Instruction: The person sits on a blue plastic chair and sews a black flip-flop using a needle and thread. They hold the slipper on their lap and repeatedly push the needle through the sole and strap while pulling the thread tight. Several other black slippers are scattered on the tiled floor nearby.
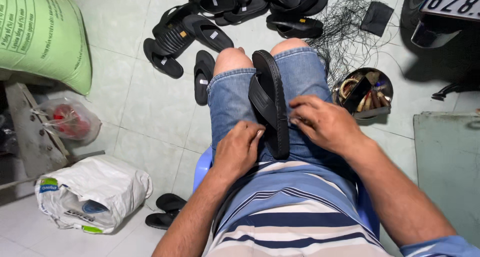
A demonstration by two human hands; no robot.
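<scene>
Wears a blue/white/navy striped shirt (295, 212) w/ short sleeves, light-blue denim shorts (227, 102) w/ frayed hems; forearms, knees bare.

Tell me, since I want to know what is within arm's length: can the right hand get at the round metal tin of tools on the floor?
Probably yes: the tin sits on the tiles just beside the right hand, nothing between them.

A pile of black sandals (235, 12) lay on the tiled floor (150, 107) beside tangled black thread (345, 32), a round metal tin (364, 92), a green sack (42, 34) and a white bag (92, 192).
</scene>
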